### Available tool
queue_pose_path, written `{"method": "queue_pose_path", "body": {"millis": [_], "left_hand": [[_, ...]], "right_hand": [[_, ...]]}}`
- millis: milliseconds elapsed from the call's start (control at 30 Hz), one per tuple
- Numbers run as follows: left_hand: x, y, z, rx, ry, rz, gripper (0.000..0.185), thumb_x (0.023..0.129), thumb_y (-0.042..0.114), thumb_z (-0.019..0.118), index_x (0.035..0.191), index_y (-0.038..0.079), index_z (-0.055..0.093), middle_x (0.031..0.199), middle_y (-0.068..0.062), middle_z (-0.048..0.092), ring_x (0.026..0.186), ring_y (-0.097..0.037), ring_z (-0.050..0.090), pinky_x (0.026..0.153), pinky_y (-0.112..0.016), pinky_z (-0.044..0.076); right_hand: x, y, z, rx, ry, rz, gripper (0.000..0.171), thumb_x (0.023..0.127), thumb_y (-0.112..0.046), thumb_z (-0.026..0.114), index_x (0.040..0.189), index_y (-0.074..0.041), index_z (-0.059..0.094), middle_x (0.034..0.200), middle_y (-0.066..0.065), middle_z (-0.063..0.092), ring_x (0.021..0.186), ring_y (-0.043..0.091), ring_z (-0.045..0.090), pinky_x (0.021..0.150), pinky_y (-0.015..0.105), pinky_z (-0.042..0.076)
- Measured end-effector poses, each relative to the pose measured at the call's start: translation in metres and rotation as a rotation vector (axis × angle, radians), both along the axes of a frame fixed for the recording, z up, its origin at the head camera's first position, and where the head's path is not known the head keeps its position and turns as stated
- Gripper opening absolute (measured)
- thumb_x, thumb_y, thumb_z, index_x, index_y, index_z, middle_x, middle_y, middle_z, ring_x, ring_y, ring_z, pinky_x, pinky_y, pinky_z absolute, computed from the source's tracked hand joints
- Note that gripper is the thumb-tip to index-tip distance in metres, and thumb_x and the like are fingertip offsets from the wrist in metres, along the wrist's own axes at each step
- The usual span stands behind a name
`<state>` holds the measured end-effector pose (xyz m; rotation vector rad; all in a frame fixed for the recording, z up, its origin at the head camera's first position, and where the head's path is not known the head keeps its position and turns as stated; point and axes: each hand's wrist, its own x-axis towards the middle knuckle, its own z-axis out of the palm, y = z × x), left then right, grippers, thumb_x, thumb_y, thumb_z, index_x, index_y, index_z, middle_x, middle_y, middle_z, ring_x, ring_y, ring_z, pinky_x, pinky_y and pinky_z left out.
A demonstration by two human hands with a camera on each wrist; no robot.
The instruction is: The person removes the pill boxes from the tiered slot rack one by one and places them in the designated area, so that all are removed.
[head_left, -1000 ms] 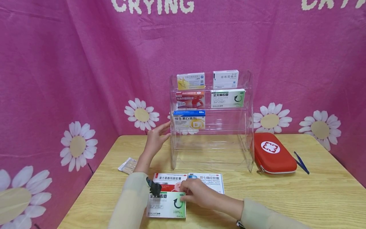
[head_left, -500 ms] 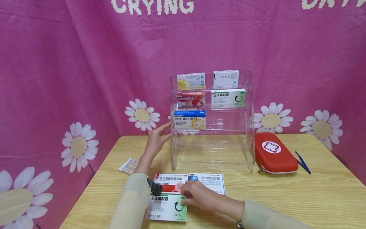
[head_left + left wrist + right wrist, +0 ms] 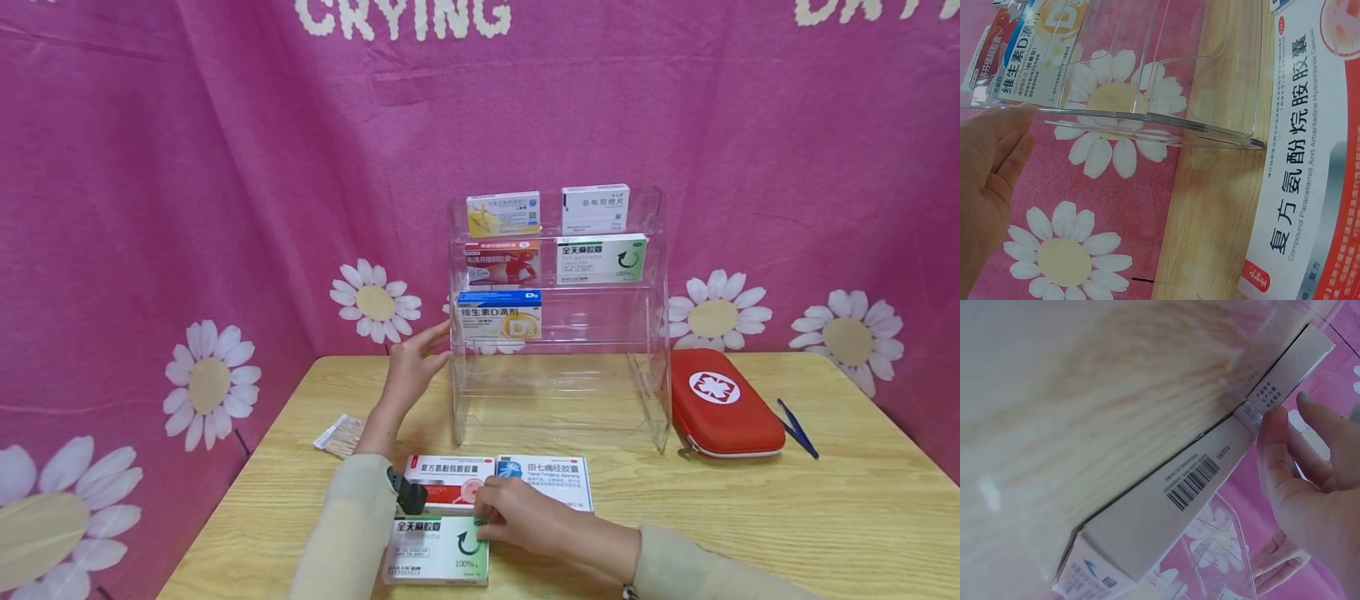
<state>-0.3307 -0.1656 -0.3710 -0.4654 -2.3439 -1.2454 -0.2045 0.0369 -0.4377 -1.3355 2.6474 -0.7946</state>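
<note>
My left hand (image 3: pixel 412 371) reaches to the left side of a clear acrylic display rack (image 3: pixel 562 425), its straight fingertips at the panel beside a blue-topped vitamin D box (image 3: pixel 491 323). On the table in front, my right hand (image 3: pixel 525 517) has bent fingers at the right end of a red-and-white medicine box (image 3: pixel 446 482). The thumb overlaps the far right corner of a green-and-white medicine box (image 3: pixel 431 558) lying nearer me. I cannot tell whether these digits pinch a box. A blue-and-white medicine box (image 3: pixel 555 479), partly hidden by the right hand, lies beside the red-and-white one.
On the rack's upper tiers stand a yellow-and-white box (image 3: pixel 502 215), a white box (image 3: pixel 595 210), a red box (image 3: pixel 501 264) and another green-and-white box (image 3: pixel 600 260). A red first-aid case (image 3: pixel 727 408) and blue tweezers (image 3: pixel 798 431) lie right; cotton swabs (image 3: pixel 341 435) lie left.
The green-and-white box on the table has shifted a little toward me, baring more of the red-and-white box. My right hand has moved slightly with it. My left hand stays at the rack.
</note>
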Motion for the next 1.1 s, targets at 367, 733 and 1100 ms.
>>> {"method": "queue_pose_path", "body": {"millis": [367,733,1100], "left_hand": [[0.0,0.0,0.001,-0.003,0.003,0.002,0.046,0.084,-0.002,0.071,0.13,0.003,0.062,0.122,-0.02,0.067,0.111,-0.033,0.068,0.094,-0.04,0.059],[0.001,-0.001,-0.002,0.007,-0.012,0.007,0.047,0.085,-0.001,0.071,0.13,0.005,0.062,0.122,-0.018,0.068,0.112,-0.032,0.068,0.094,-0.038,0.059],[-0.001,-0.002,-0.004,0.002,-0.005,0.003,0.047,0.085,0.0,0.071,0.131,0.005,0.062,0.123,-0.018,0.068,0.112,-0.032,0.068,0.092,-0.037,0.06]], "right_hand": [[-0.018,0.017,0.006,-0.197,0.229,-0.023,0.021,0.085,-0.014,0.075,0.102,-0.003,0.068,0.093,0.007,0.066,0.074,0.011,0.064,0.065,0.01,0.056],[-0.054,0.041,0.036,-0.351,0.543,-0.182,0.039,0.079,-0.014,0.08,0.114,-0.005,0.066,0.112,0.01,0.065,0.097,0.02,0.066,0.081,0.028,0.063],[-0.106,0.055,0.073,-0.44,0.715,-0.302,0.046,0.077,-0.006,0.082,0.117,0.003,0.064,0.115,0.02,0.062,0.108,0.032,0.062,0.092,0.041,0.06]]}}
